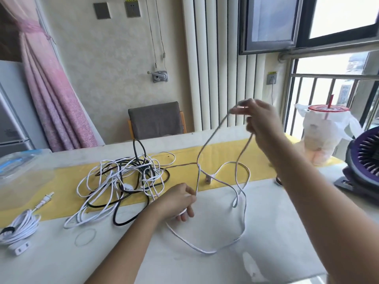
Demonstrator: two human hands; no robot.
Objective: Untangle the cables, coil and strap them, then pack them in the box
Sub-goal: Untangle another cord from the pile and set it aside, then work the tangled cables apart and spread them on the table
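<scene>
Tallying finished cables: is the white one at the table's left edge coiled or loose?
Coiled: the white cable lies in a neat bundle with a dark strap around it.

The left hand [180, 201] is low with its knuckles up, thumb and forefinger pinching the thin white flat cable [205, 252] partway along it. The right hand [259, 121] is raised at the top of that cable's loop, its fingertips pinching it and its forearm stretched forward.
</scene>
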